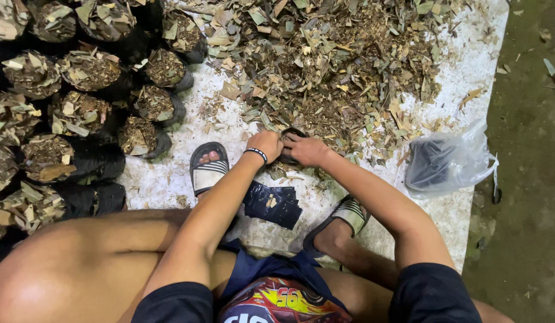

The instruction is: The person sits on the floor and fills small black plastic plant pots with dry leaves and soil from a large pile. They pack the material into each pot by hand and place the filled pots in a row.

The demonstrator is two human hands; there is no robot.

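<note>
I look down at my own knees and arms as I squat on a white sheet spread over the ground. A broad pile of dry leaf mulch fills the upper middle of the frame and reaches down to my hands. Along the left edge stand rows of filled black bags, each packed to the top with the same mulch. A flat stack of empty black bags lies just below my hands, between my feet. My feet wear striped sandals: one sandal at centre left, the other at lower centre right. At right of centre, on the edge of the sheet, sits a clear plastic sack with something dark inside. Bare dirt floor runs down the right side.

Both arms stretch forward from the bottom of the frame and meet at the middle. My left hand, with a dark wristband, is curled shut on one side of a small black bag. My right hand grips the other side, fingers bent over the rim. The bag sits at the near edge of the pile, mostly hidden by my hands, so I cannot tell how full it is.
</note>
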